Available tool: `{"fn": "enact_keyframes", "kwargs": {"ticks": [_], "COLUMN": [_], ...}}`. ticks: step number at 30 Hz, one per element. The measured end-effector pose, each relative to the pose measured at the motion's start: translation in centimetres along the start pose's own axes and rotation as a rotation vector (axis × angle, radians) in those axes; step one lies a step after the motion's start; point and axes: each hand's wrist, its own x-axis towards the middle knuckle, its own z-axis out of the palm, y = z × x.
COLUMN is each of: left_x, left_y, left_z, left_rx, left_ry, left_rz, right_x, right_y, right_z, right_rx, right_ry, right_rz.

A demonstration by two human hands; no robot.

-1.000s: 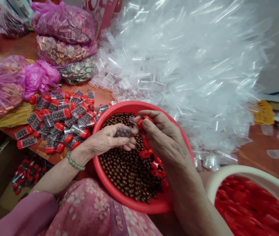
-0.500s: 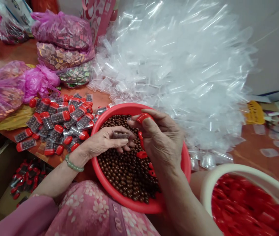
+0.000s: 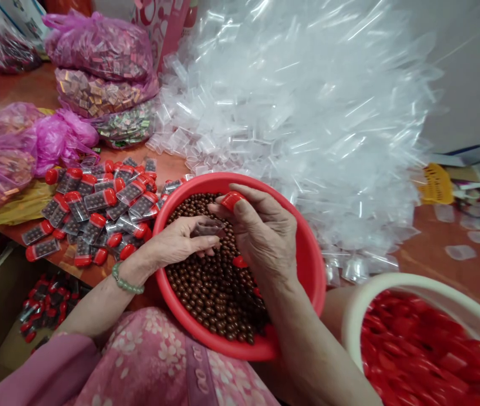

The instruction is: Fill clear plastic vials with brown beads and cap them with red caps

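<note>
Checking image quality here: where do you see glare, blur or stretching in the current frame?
Head view: glare streaks the heap of clear plastic pieces, which looks smeared and stretched toward the top; head view: the red pieces in the cream tub look soft; head view: left hand, right hand and glinting brown balls read fairly sharp.

The scene is dimly lit, and its clearest detail is kept around the red basin point(image 3: 311, 270). Inside the basin, small glints are thrown back by the brown beads point(image 3: 206, 293), and those below the right hand point(image 3: 265, 242) are darkened by shadow. Beyond the basin, the heap of clear plastic point(image 3: 307, 113) is streaked with white glare and smeared by blur. Right of the basin, the white tub point(image 3: 352, 316) is stretched by edge distortion; left of it, the carton point(image 3: 7, 352) is dulled by shade.
</note>
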Motion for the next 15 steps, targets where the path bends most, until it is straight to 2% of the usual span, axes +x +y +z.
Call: {"fn": "enact_keyframes", "kwargs": {"ticks": [4, 8, 15], "left_x": [0.0, -0.1, -0.2], "left_y": [-0.1, 0.3, 0.2], "left_z": [0.0, 0.2, 0.2], "left_rx": [-0.065, -0.127, -0.117], "left_ry": [-0.042, -0.055, -0.02], "left_rz": [0.0, -0.007, -0.003], "right_x": [-0.7, -1.2, -1.0], "right_y": [0.0, -0.3, -0.2], "right_z": [0.1, 0.4, -0.1], "right_rx": [-0.037, -0.16, -0.323], "right_ry": [-0.099, -0.121, -0.114], "right_rz": [0.039, 0.05, -0.071]}}
